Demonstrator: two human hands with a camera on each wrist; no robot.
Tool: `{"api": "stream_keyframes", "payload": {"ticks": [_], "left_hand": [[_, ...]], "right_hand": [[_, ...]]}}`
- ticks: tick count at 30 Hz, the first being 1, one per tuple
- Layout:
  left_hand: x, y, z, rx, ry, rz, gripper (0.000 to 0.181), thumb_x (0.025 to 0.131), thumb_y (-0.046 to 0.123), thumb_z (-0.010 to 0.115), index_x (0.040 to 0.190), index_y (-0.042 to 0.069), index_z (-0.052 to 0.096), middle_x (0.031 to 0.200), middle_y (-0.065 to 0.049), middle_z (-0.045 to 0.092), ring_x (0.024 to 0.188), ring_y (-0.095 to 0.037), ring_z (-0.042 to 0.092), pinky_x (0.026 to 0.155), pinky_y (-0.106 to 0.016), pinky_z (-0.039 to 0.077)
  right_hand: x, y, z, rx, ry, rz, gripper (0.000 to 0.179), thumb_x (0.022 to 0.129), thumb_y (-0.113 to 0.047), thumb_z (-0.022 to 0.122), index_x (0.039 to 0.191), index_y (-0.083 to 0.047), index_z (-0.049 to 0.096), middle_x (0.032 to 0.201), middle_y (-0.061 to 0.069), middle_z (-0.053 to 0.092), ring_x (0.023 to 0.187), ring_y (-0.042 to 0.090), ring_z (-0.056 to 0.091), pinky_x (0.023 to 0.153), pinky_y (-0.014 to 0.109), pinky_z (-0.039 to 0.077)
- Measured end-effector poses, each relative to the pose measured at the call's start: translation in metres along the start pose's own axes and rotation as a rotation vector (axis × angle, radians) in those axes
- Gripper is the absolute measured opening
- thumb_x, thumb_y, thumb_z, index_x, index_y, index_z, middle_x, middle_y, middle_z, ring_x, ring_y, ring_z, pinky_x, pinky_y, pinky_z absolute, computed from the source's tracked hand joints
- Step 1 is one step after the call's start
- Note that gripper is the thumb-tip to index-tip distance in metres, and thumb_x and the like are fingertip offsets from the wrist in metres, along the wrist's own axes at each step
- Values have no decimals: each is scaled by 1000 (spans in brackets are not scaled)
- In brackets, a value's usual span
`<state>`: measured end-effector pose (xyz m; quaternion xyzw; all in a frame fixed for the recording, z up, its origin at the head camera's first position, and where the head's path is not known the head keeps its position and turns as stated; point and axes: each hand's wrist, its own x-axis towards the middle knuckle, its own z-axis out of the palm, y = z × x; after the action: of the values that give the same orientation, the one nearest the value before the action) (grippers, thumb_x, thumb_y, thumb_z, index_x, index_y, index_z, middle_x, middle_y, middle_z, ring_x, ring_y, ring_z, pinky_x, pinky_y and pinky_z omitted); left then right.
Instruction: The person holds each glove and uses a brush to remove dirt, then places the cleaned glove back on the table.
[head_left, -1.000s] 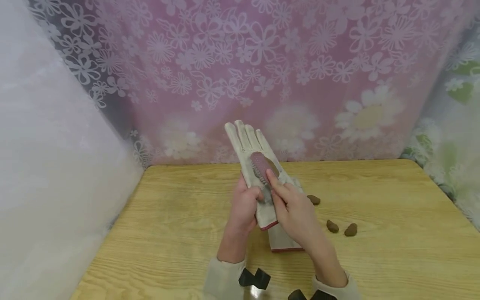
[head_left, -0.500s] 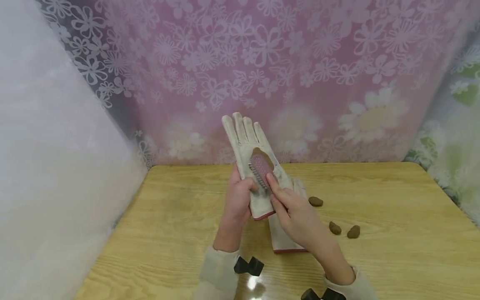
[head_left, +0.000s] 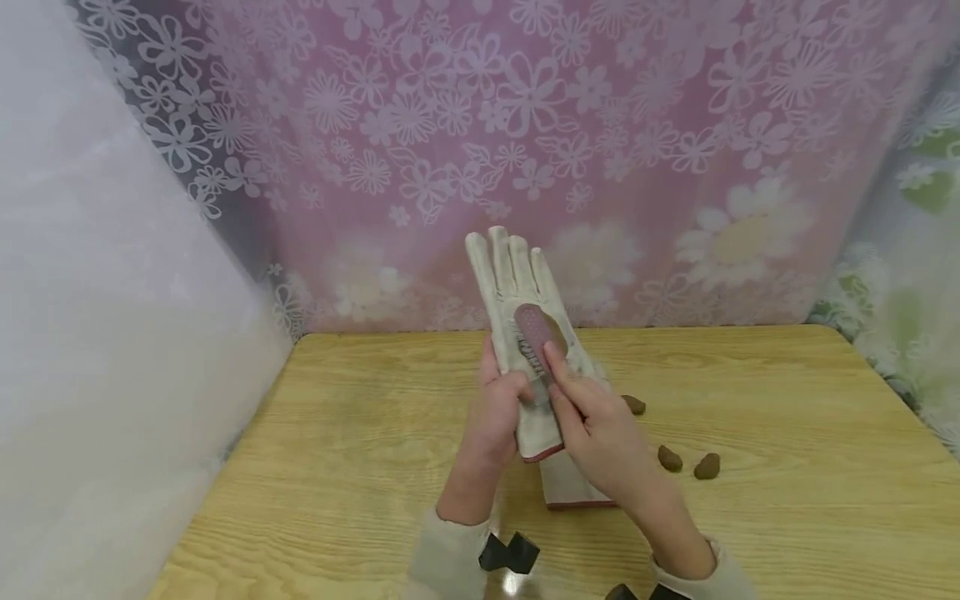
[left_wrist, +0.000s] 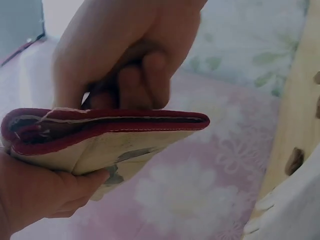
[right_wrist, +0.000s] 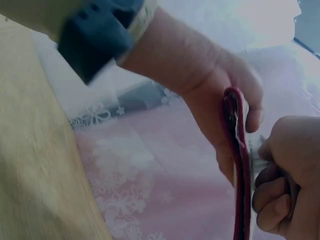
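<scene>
In the head view my left hand (head_left: 495,412) grips a cream work glove (head_left: 517,279) with a red-edged cuff, its fingers pointing up and away. The thumb lies across the palm side. My right hand (head_left: 603,437) holds a mauve brush (head_left: 532,329) with pale bristles by its handle, forefinger on the brush's back. The brush lies against the glove's palm, partly covering a brown patch (head_left: 558,336). In the left wrist view the folded cuff (left_wrist: 115,120) shows between both hands. A second cream glove (head_left: 573,483) lies on the table below, partly hidden.
To the right on the wooden table (head_left: 360,467) lie brown lumps: one (head_left: 634,405) beside my right hand, and two more, a lump (head_left: 669,458) and its neighbour (head_left: 707,466), nearer the front. A pink flowered curtain (head_left: 450,150) hangs behind the table.
The held glove shifts up and slightly left, then back right and down. The brush shifts over the palm, now covering more of the brown patch than half a second ago. Both hands keep their grips.
</scene>
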<state>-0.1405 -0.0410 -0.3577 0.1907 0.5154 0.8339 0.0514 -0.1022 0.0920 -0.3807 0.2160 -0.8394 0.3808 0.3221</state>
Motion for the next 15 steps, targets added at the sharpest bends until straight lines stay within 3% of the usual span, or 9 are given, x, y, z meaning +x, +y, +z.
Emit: {"api": "stream_keyframes", "payload": {"ticks": [3,7,9,15], "left_hand": [[4,8,-19,-67,31,76,97,67,-15,31,158,18,18,154,-11,31,131,-25,37,103,-35,39],[8,12,-32,-143,63,114,100,64,-16,30,158,15,20,155,-11,28,135,-24,30,109,-36,32],[7,11,-27,-148,46,81,102,63,-16,31,158,17,18,156,-11,27,137,-26,30,109,-37,33],[2,-5,2,-30,-80,-33,104,62,-13,33,158,19,9,157,-12,26,133,-28,36,99,-33,40]], "right_hand": [[-4,-14,5,-75,-87,-24,57,93,-2,64,147,-10,48,67,-9,43,57,1,29,51,19,33],[-7,-25,9,-155,-144,-3,56,93,-7,65,146,-14,51,68,-5,45,55,1,28,50,18,33],[-7,-24,10,-178,-96,-2,55,92,-6,66,145,-14,52,67,-4,46,54,1,27,48,18,32],[-1,-4,8,-228,146,-3,55,87,3,66,140,-6,57,62,5,46,50,4,24,41,21,26]]}}
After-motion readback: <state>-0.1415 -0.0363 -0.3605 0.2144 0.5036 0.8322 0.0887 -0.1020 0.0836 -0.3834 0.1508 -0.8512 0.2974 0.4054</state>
